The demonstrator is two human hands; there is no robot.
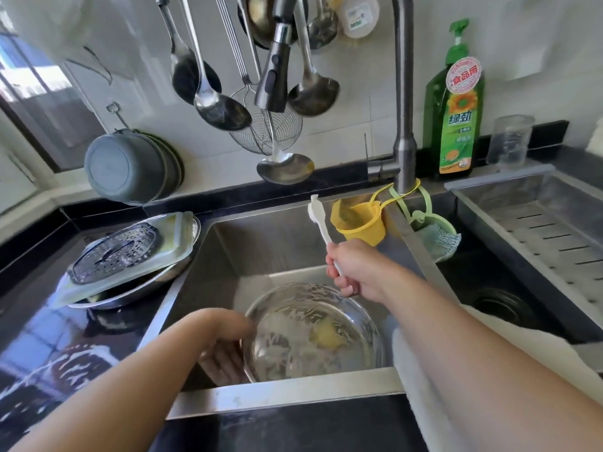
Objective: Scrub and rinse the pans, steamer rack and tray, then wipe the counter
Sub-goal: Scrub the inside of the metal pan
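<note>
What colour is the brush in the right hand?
White; the brush held by the right hand shows clearly in the head view.

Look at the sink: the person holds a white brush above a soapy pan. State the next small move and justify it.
Probably bring the white brush down into the pan to scrub. The right hand holds it raised near the yellow cup, while the left hand grips the pan's rim, tilting it, and suds and a yellowish patch coat the inside.

Bright daylight, probably from window [39, 89] at left; glare on counter [49, 360]; wide-angle edge bending; slight softness.
</note>
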